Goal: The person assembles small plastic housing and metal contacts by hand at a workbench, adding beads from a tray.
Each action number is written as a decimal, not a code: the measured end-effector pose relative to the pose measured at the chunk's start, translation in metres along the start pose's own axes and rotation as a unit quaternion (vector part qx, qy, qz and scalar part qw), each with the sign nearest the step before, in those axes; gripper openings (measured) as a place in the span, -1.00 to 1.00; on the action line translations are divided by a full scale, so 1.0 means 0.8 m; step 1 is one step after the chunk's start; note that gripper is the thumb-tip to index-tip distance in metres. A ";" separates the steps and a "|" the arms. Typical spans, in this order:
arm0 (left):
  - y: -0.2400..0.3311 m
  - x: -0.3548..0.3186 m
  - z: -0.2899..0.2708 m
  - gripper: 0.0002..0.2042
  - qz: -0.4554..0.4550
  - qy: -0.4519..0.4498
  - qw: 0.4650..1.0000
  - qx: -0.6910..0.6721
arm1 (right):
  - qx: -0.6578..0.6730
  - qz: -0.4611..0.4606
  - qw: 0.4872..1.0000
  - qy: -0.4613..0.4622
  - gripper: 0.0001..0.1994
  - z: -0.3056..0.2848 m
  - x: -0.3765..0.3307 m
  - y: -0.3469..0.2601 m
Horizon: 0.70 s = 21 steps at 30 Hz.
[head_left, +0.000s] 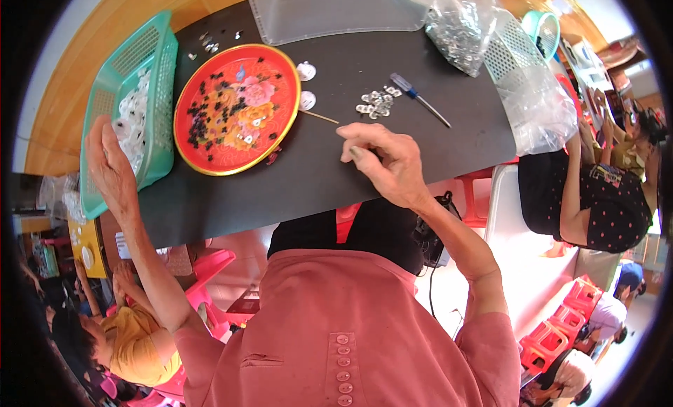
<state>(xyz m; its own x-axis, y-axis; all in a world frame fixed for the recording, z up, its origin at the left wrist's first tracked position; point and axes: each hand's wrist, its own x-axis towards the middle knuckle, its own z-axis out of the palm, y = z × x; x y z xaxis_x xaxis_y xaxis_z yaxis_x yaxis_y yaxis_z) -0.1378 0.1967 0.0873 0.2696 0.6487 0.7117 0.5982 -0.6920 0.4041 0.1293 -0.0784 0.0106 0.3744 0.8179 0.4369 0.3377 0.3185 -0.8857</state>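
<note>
My left hand [112,165] hovers at the near side of a green plastic basket [162,91], fingers stretched and holding nothing visible. White round plastic pieces [133,116] fill the bottom of that basket. Over the table's middle, my right hand [384,158] is curled, thumb and forefinger drawn close; whatever they may pinch is too small to see. A thin stick [320,117] ends just beside its forefinger. Left of the stick, a red round tray [210,151] with a gold rim and flower print carries many small black pieces [223,102]. Two white discs [307,100] lie by its right rim.
Clear small parts [377,104] lie beside a blue-handled screwdriver [419,98]. Behind are a translucent bin [336,18] and a bag of metal parts [463,32]. A pale basket with plastic bags [540,116] stands at the right edge. Other people sit on both sides.
</note>
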 end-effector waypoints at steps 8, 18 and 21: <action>0.185 -0.108 0.022 -0.80 -0.057 -0.116 0.954 -0.270 | -0.011 -0.005 1.000 0.014 -0.72 -0.001 -0.007 0.006; 0.245 -0.185 0.083 -0.84 -0.132 -0.335 0.772 -0.523 | -0.148 -0.050 0.988 0.002 -0.79 -0.012 0.072 0.009; 0.246 -0.181 0.086 -0.84 -0.146 -0.348 0.758 -0.531 | -0.194 -0.055 0.979 -0.028 -0.79 -0.017 0.120 0.037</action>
<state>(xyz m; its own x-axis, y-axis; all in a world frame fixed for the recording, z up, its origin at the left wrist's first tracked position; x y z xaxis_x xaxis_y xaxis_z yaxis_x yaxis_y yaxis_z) -0.0070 -0.0116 0.0248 0.7976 0.5768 0.1764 -0.1373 -0.1112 0.9843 0.1870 0.0026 0.0287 0.2729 0.8170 0.5079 0.6801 0.2096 -0.7025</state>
